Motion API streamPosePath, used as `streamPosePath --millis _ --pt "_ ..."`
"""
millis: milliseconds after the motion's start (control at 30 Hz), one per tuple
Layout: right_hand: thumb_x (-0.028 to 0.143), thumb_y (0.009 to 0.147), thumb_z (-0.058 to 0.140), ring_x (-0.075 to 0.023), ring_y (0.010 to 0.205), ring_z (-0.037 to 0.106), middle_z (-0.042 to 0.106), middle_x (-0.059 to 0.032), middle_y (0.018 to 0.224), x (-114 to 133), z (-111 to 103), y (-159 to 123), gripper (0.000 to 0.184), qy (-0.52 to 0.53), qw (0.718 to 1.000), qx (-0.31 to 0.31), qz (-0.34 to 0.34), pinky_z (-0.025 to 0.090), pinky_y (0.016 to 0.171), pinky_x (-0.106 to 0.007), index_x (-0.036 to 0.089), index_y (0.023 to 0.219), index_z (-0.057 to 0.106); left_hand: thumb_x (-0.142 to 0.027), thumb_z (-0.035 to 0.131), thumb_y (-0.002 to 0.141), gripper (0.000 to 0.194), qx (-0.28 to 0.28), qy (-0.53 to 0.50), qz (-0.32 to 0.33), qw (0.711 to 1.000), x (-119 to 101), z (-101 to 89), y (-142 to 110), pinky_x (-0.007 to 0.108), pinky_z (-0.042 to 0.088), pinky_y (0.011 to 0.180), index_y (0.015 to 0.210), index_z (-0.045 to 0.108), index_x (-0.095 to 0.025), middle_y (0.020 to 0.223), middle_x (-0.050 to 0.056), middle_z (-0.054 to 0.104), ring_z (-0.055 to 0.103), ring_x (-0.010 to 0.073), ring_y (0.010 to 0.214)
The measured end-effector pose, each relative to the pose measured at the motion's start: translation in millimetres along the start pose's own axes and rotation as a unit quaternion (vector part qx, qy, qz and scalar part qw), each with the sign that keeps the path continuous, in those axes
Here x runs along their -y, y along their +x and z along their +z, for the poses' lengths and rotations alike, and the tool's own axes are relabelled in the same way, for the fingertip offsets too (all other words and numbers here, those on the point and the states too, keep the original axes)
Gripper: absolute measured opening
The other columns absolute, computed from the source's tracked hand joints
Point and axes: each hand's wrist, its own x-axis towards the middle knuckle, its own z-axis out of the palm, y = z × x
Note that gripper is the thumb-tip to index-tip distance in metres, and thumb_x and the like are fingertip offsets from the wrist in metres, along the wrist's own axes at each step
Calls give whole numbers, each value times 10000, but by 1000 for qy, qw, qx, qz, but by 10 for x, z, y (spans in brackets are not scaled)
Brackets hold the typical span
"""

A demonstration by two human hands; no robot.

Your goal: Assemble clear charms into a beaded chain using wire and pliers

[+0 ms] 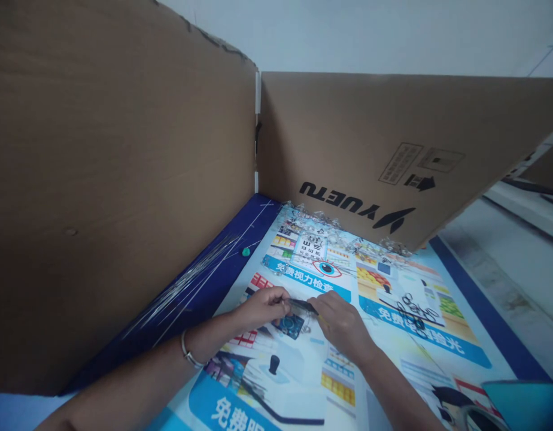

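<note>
Head view: left hand [263,305] and right hand [342,323] pinch a thin dark tool [303,306] over the printed poster [393,359]; its long axis runs hand to hand, pointing left.

- A makeshift small-parts workstation — cardboard panels [124,149] wall off the surface [460,359].
- An optician's poster [312,263] covers it, with thin wires [191,281] and small rings [415,311] laid out.
</note>
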Motion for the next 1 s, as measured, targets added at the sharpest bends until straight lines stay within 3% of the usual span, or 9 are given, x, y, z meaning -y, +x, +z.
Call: streamPosePath --millis 100,200,333,500,733,1000 --pt "130 832 398 -163 774 532 587 -58 768 -8 2 -4 220 2 1000 0 2 443 697 -307 173 967 566 -324 547 724 211 -19 48 25 998 29 -57 20 180 321 454 811 550 -132 568 -46 458 412 59 474" --pt "124 831 400 -164 763 518 579 -59 763 -14 -1 -7 220 -1 1000 16 6 435 699 -308 165 968 566 -307 533 736 211 -32 99 61 993 19 -112 39 182 337 473 831 592 -128 641 -22 491 431 66 515" --pt "129 832 416 -166 761 505 573 -59 753 -6 -14 -1 206 -11 1000 20 1 422 709 -304 154 969 569 -256 535 735 160 -82 179 118 973 -85 -121 17 196 385 576 810 624 -148 785 10 535 476 88 629" --pt "123 839 407 -156 727 484 561 -47 725 31 -31 10 210 -45 999 20 -9 397 684 -283 167 942 585 -249 578 724 156 -125 237 190 945 -191 -47 -49 244 402 712 840 650 -174 811 27 546 498 133 757" --pt "106 824 410 -160 717 474 545 -44 719 80 -46 26 212 -71 997 43 -1 370 657 -278 182 913 586 -183 547 748 133 -108 223 233 940 -137 -17 -50 252 396 758 801 669 -194 822 33 559 519 141 820" --pt "216 810 468 -200 828 467 535 -71 825 116 -118 95 158 -39 995 87 36 388 704 -314 188 939 554 -177 547 741 103 -118 208 217 946 -171 -39 -50 270 381 797 694 639 -176 767 23 564 522 142 798"
